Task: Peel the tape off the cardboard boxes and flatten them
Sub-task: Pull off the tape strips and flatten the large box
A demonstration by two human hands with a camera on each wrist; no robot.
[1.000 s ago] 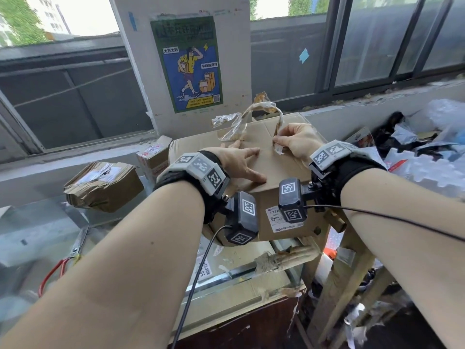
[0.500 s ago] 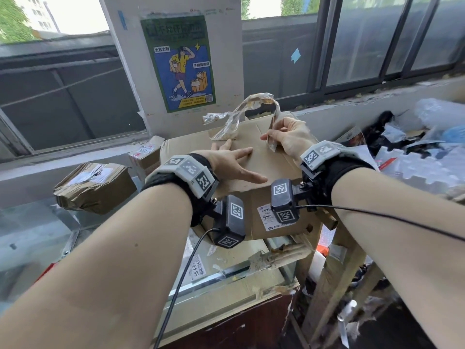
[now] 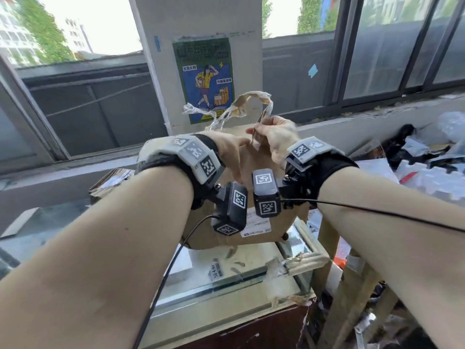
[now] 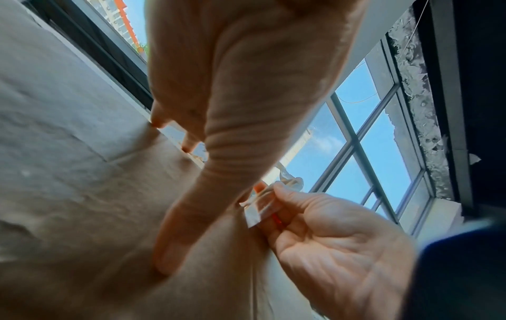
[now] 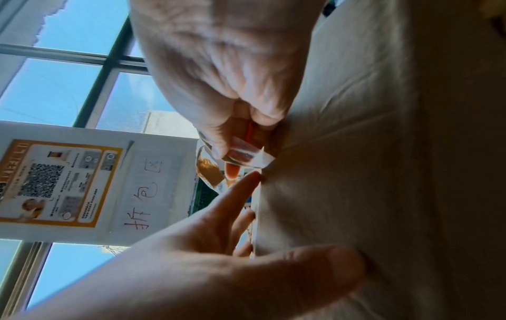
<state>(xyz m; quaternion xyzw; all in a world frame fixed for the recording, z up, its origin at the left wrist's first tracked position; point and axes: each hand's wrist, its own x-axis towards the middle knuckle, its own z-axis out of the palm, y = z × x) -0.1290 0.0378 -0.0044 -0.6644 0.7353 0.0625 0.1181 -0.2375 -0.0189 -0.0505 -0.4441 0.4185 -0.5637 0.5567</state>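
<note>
A brown cardboard box (image 3: 254, 157) with a white shipping label stands on a glass-topped counter (image 3: 241, 285). My left hand (image 3: 232, 149) lies flat on the box top with straight fingers (image 4: 167, 257) pressing the cardboard (image 4: 68, 173). My right hand (image 3: 274, 137) pinches a strip of clear tape (image 3: 261, 114) between thumb and forefinger; the strip arcs up and back, with torn brown paper stuck to it. The pinched tape end (image 4: 258, 209) shows in the left wrist view, and in the right wrist view the tape (image 5: 246, 155) lifts off the box (image 5: 383, 173).
A flattened, crumpled box (image 3: 110, 182) lies left of the main box. A heap of plastic wrap and packaging (image 3: 427, 167) fills the right side. A wooden frame (image 3: 352, 285) stands right of the counter. A pillar with a poster (image 3: 205, 79) and windows are behind.
My right hand has pulled the tape strip higher off the box top and towards me. The view has tilted up. My left hand stays flat on the box.
</note>
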